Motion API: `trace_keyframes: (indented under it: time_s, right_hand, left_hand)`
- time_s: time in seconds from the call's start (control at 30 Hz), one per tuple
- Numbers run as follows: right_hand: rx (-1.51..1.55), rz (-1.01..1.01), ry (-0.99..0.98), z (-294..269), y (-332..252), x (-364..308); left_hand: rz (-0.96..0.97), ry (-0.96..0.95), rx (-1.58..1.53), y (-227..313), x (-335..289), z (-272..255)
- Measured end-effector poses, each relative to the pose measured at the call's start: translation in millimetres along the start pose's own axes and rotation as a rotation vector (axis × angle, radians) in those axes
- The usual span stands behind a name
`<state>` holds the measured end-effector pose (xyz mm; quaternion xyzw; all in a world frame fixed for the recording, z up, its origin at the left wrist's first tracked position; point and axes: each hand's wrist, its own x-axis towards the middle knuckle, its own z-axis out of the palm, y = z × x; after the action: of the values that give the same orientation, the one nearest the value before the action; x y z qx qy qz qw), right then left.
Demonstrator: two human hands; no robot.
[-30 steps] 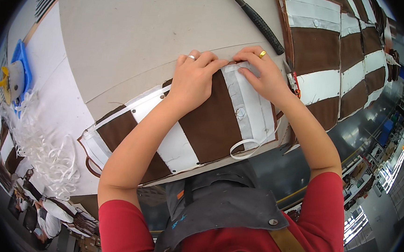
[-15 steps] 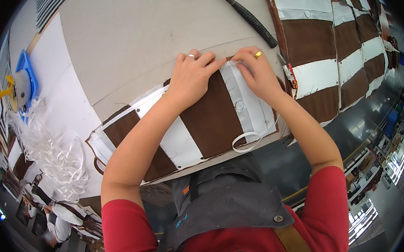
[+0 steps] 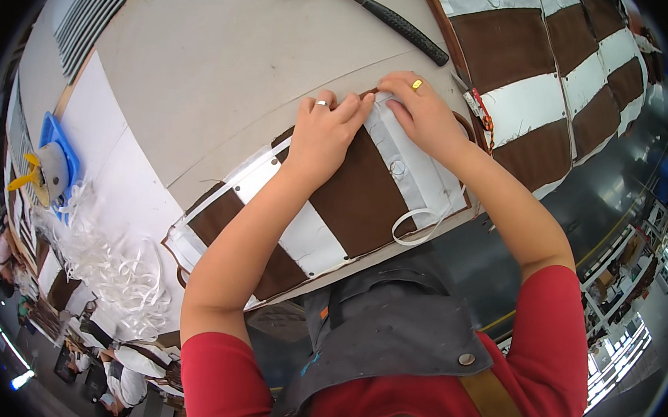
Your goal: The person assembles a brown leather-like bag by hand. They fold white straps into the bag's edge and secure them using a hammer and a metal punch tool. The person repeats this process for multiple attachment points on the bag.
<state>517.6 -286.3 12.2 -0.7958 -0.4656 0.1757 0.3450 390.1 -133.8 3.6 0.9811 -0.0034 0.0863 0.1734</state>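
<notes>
A long brown panel with white bands (image 3: 354, 202) lies flat before me, slanting up to the right; it looks like leather or fabric bag work. Narrow white tape (image 3: 232, 176) runs along its far edge. My left hand (image 3: 325, 134) is closed at that edge, fingers bent and pressed on it. At the far right corner my right hand (image 3: 418, 114) pinches the edge, thumb tucked under the index finger. The fingertips of both hands nearly meet, and what lies beneath them is partly hidden. A loose loop of white tape (image 3: 414, 228) curls over the panel's near right end.
Beyond my hands lies a mallet (image 3: 400, 31) with a black handle. Right of the panel are a small red-handled knife (image 3: 477, 106) and more brown-and-white panels (image 3: 527, 106). At left sit a white tape heap (image 3: 124, 267), a blue tray (image 3: 60, 143) and grey strips (image 3: 92, 17).
The view has shifted a little, so the table things sit lower and more to the right at left. Both hands keep to the same far edge, with small finger shifts.
</notes>
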Motion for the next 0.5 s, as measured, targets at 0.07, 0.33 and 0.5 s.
trace_keyframes:
  time_s: [0.07,0.33,0.5]
  right_hand:
    - [0.102,0.083,0.029,-3.0,-3.1,2.6]
    - [-0.099,-0.13,-0.002,-1.7,1.1,0.7]
    - [-0.003,-0.087,0.02,-0.3,-15.4,9.1]
  left_hand:
    - [-0.001,0.003,0.017,0.5,-1.2,0.7]
    - [-0.165,0.099,-0.279,-8.8,-3.6,3.2]
    - [-0.4,0.056,-0.417,-13.1,-15.1,-11.0]
